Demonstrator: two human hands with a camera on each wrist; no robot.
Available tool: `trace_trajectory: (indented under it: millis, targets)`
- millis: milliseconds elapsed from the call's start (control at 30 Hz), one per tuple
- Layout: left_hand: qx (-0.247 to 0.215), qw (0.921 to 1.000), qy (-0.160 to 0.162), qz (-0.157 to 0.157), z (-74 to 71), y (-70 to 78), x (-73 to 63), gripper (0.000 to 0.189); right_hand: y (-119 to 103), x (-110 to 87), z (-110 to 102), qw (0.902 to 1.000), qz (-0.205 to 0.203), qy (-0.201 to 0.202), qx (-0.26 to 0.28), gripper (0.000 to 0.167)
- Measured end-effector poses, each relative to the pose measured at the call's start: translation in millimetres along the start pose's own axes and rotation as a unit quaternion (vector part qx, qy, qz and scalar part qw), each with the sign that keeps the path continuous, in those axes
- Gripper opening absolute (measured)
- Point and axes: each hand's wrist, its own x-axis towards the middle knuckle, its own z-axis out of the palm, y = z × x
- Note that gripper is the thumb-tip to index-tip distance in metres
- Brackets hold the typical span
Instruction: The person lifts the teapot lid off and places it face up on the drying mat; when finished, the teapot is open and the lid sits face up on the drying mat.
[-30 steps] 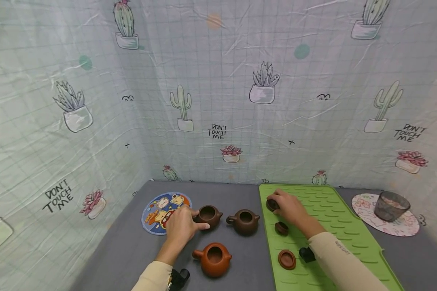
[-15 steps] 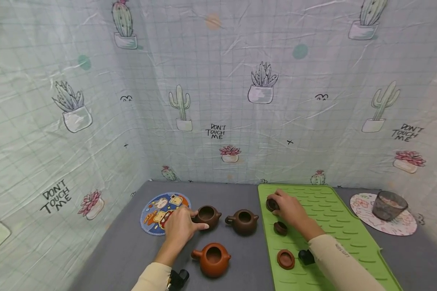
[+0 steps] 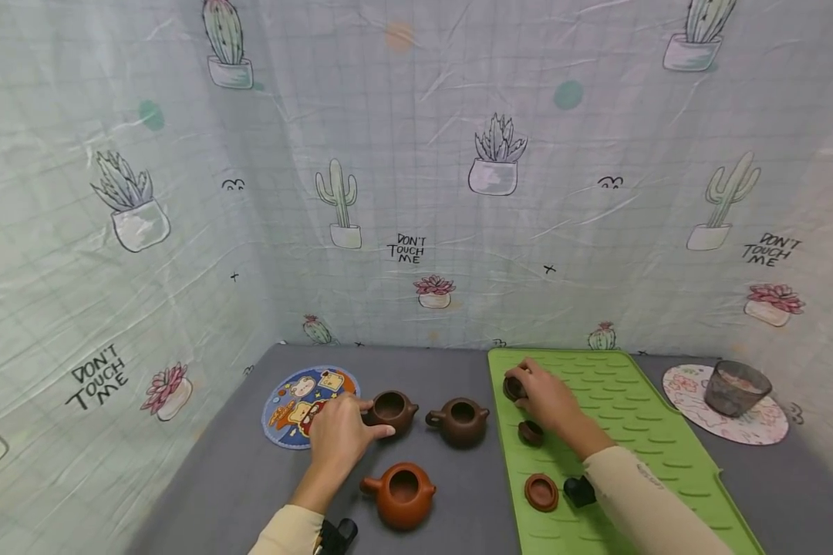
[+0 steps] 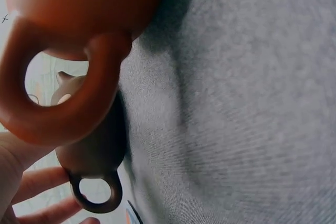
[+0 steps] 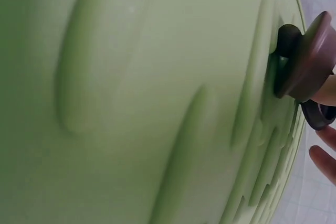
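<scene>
My left hand (image 3: 339, 434) holds the leftmost dark brown teapot (image 3: 404, 422) at its handle side, thumb along the near side and fingers behind. The pot stands lidless on the grey table. In the left wrist view this dark teapot (image 4: 92, 158) shows behind the orange-brown teapot (image 4: 100, 11). My right hand (image 3: 551, 401) grips a dark teapot lid (image 3: 512, 388) at the far left of the green mat, its fingers partly covering it. Nearer lie a second dark lid (image 3: 531, 433), propped on its knob, and a reddish-brown lid (image 3: 541, 492).
Another dark lidless teapot (image 3: 463, 425) stands between the held one and the green mat (image 3: 639, 432). A round cartoon mat (image 3: 288, 420) lies at the left. On the right, a smoky cup (image 3: 736, 389) stands on a pink-patterned round mat (image 3: 687, 393). A patterned curtain closes off the back.
The head view has drifted slightly, so everything sits a little further left in it. Both hands keep their places at the teapot and the lid.
</scene>
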Motion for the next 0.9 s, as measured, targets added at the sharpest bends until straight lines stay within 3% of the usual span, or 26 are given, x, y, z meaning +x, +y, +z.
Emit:
trace_trajectory:
  millis: [233,500,667,900]
  targets:
    - [0.011,0.9998,0.005,0.016,-2.2,-1.7,-0.4,0.058,-4.2,-0.1,-3.7,0.9999,-0.005,0.009,0.001,0.057]
    - [-0.002,0.9981,-0.061,0.000,-13.7,-9.5,0.7,0.070,-9.1,-5.4,-22.0,0.9999,-0.006,0.015,0.003,0.056]
    - [0.007,0.9964,-0.082,0.018,-25.0,-12.0,4.4,0.080,-6.7,-12.7,-44.2,0.9999,-0.003,0.017,-0.003,0.059]
    - [0.019,0.9950,-0.074,0.064,-39.5,-9.6,12.8,0.090,-4.9,-20.2,-73.0,0.9998,-0.012,0.006,-0.013,0.070]
